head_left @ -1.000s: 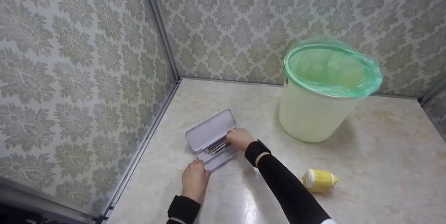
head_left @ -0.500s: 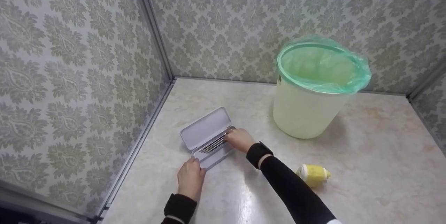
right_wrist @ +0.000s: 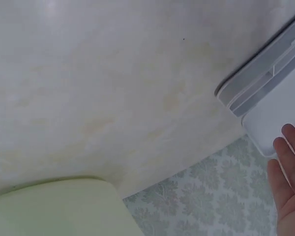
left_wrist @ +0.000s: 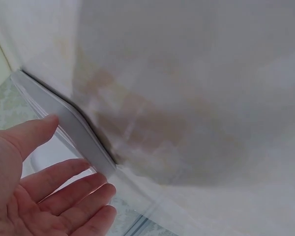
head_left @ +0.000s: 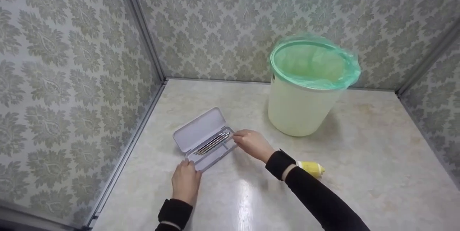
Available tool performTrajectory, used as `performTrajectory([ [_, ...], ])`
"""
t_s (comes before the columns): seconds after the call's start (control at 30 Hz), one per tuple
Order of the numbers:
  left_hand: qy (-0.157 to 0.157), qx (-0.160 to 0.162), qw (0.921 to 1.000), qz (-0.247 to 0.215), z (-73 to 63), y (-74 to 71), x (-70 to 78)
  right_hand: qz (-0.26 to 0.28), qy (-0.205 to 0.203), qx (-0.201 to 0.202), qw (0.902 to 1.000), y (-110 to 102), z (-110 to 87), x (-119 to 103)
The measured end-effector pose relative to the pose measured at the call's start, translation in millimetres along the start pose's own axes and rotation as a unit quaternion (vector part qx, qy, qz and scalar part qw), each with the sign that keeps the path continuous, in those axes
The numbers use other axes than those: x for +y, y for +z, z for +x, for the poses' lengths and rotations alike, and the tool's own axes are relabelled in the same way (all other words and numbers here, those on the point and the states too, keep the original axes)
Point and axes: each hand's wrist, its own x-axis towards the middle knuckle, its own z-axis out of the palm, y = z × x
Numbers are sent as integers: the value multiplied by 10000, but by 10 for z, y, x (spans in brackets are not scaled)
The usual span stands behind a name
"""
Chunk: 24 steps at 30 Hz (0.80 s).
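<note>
A pale grey pencil case lies with its lid raised on the marbled surface, left of centre in the head view. Several slim striped pencils rest side by side in its rear compartment. The left hand holds the near left corner of the case. In the left wrist view, its thumb presses the long side of the case while fingertips touch around the corner. At the right end of the case is the right hand, its fingers fairly straight and holding nothing; contact with the rim is unclear.
A pale bin with a green liner stands behind and to the right. A yellow bottle with white parts lies partly behind the right wrist. Patterned walls border the left, back and right sides.
The right hand has drawn off the pencils to the right end of the case, leaving them in the compartment. The left hand keeps the corner. The head view has turned slightly right.
</note>
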Motion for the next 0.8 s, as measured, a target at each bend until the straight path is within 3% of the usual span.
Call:
performTrajectory([
  [0.27,167,7,9999,-6,-34,-14,24,104,97,433,9990,-343,-420,13],
  [0.43,733,12,9973,45,-26,-41,87,180,379,342,9985,-521,-703,-11],
  [0.6,1399,-160,9900,-66,-4,-78,252,81,662,588,9960,-612,-1047,2],
  [0.8,1789,-581,9807,-526,17,-83,559,-174,833,1044,9909,-692,-1469,82],
])
